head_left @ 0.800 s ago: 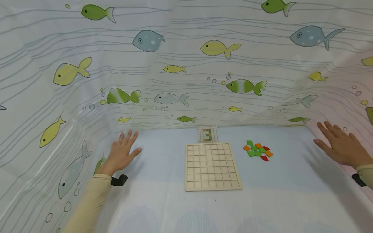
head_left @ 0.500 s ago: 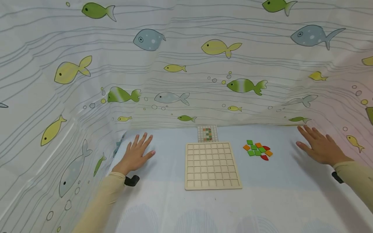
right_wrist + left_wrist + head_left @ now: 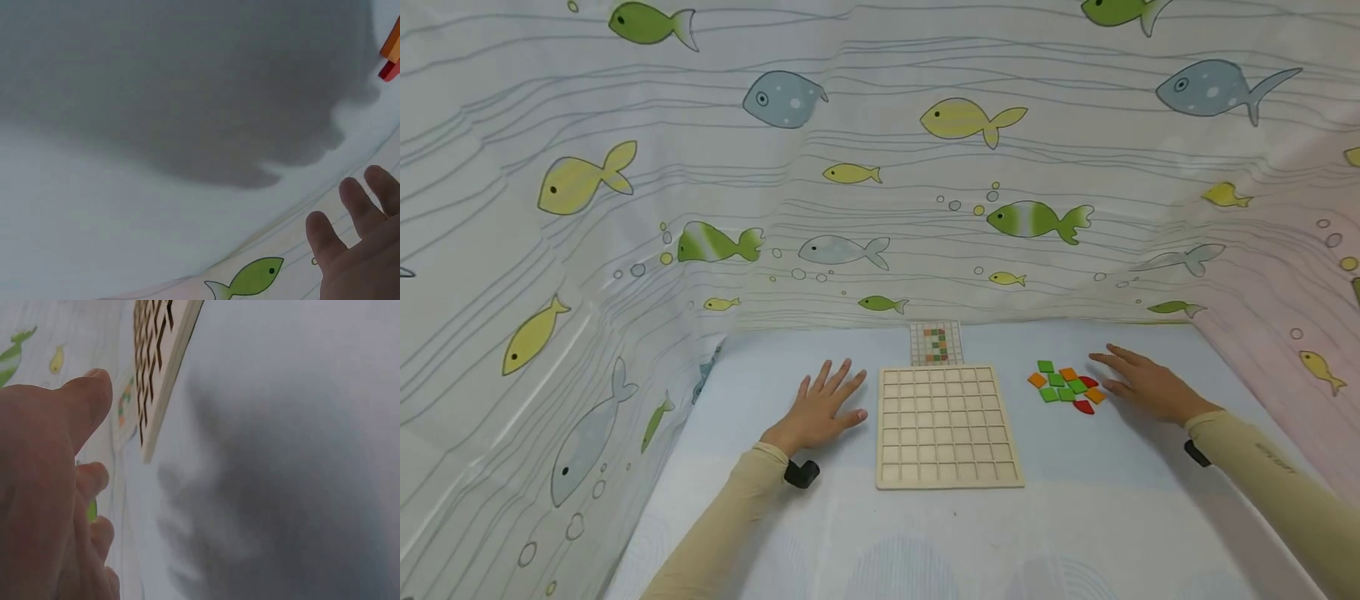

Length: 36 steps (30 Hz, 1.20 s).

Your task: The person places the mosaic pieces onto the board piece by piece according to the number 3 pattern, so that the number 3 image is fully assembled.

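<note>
A square wooden grid board [image 3: 946,429] lies in the middle of the table. My left hand [image 3: 820,410] hovers just left of it with fingers spread, holding nothing; in the left wrist view the board's edge [image 3: 169,387] rises beyond the thumb. To the board's right lies a loose group of green, orange and red tiles [image 3: 1056,380], mostly squares with a couple of red rounded pieces. My right hand [image 3: 1153,390] is over the table at the right side of these tiles, fingers extended towards them and holding nothing. An orange piece [image 3: 390,44] shows at the right wrist view's edge.
Behind the board lies a small pattern card [image 3: 936,343] with coloured squares on a grid. A fish-printed curtain [image 3: 925,208] encloses the back and both sides. The pale table cover [image 3: 955,542] runs towards the front.
Both hands have moved inward from the sides: the left one to the right, up beside the board, and the right one to the left, up to the tiles. Board and tiles stay put.
</note>
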{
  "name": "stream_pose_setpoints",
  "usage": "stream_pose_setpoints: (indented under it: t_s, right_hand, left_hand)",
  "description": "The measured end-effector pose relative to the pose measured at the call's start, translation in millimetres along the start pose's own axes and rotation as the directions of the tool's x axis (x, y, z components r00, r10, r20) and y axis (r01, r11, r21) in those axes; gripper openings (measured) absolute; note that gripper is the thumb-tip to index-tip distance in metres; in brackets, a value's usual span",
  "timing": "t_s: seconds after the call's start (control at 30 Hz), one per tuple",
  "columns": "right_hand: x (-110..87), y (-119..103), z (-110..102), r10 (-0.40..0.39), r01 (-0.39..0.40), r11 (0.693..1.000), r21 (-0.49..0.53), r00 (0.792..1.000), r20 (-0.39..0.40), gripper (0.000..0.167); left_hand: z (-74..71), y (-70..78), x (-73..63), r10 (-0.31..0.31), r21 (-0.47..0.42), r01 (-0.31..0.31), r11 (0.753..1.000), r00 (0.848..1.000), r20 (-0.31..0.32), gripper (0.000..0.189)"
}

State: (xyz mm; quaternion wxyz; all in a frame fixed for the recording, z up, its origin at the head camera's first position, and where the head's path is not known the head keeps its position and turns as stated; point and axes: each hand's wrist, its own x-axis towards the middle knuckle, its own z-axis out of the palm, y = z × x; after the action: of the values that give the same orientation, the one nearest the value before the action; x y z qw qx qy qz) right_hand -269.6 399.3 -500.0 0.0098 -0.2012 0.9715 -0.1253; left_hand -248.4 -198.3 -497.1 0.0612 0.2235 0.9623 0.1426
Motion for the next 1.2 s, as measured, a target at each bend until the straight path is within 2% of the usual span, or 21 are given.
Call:
stream_pose_setpoints:
  t_s: [0.13,0.23,0.47,0.83,1.07,1.2]
  right_hand:
    - [7.2,-6.1,8.8,0.004,-0.005,0.998,0.065,1.0,0.017,0.036]
    - [10.9,-7.6,13.1,0.009,-0.01,0.998,0.067,1.0,0.021,0.028]
    - [15.9,-11.0,16.4,0.001,0.001,0.998,0.056,0.999,-0.045,0.029]
    - [22.4,-11.8,19.8,-0.013,0.018,0.997,0.076,0.997,-0.074,0.02]
    - [22.4,-12.3,22.4,0.049,-0.046,0.996,0.083,0.998,-0.037,0.02]
    - [21.4,-13.2,24.3,0.076,-0.073,0.994,0.082,0.997,-0.029,0.023]
  left_hand:
    - [12.4,8.5,2.0,0.01,-0.048,-0.009,0.999,0.999,0.035,0.073]
    - [19.3,11.7,1.2,0.007,-0.091,-0.002,0.996,0.999,0.049,0.073]
    - [30.2,13.2,-0.3,-0.023,-0.158,0.03,0.987,0.999,0.046,0.081]
    - [36.4,13.2,1.7,-0.034,-0.166,0.038,0.985,0.999,0.026,0.08]
    - [41.2,13.4,2.3,-0.018,-0.177,0.014,0.984,1.0,-0.021,0.077]
    - [40.9,14.7,2.6,-0.019,-0.174,0.015,0.985,1.0,-0.024,0.077]
